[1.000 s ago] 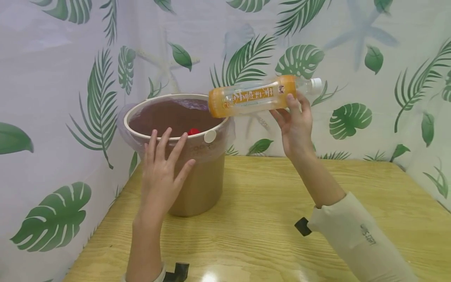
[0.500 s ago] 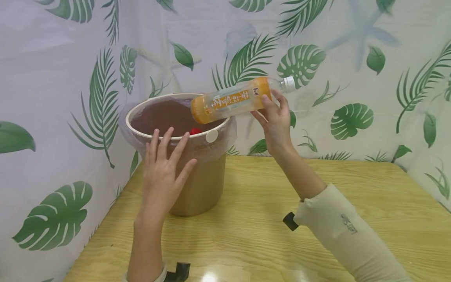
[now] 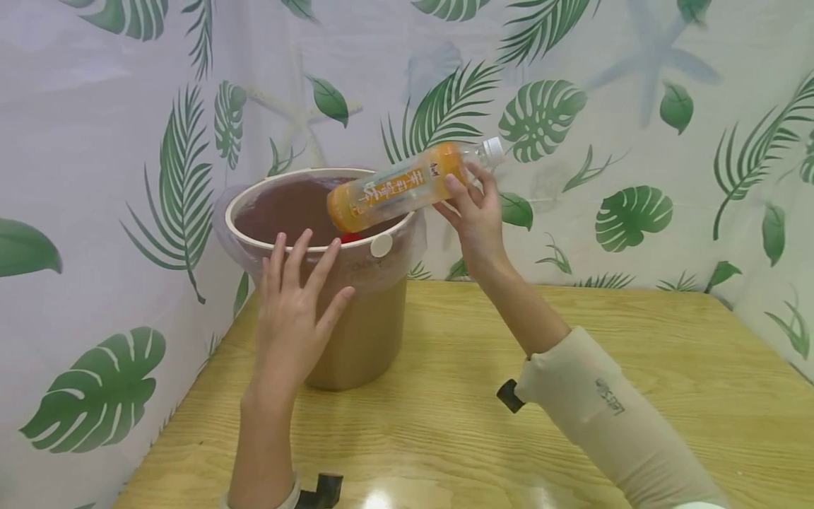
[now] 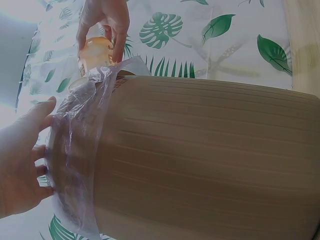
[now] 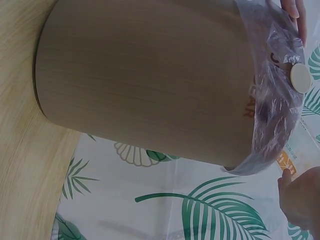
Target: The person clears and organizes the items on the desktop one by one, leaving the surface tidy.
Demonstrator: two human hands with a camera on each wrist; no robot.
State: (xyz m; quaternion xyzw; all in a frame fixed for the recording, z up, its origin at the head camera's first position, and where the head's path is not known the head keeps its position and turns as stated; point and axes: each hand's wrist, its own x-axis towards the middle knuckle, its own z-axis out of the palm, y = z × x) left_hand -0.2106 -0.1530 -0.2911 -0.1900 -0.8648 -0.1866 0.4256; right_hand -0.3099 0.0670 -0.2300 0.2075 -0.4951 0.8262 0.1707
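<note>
My right hand grips a clear plastic bottle with an orange label and white cap, near its capped end. The bottle is tilted, its base lower and over the opening of a brown trash can. A thin plastic bag lines the can and is folded down over its rim. My left hand rests with spread, straight fingers on the near rim of the can. Inside, just under the bottle, a small red thing shows; most of the can's inside is hidden.
The can stands at the left of a wooden table. Behind and at the sides hangs a white leaf-printed cloth. A round cream button sits on the can's rim.
My right hand has moved left with the bottle, bringing its base from beside the rim to over the can's opening and tilting it further down. The left hand has stayed in place.
</note>
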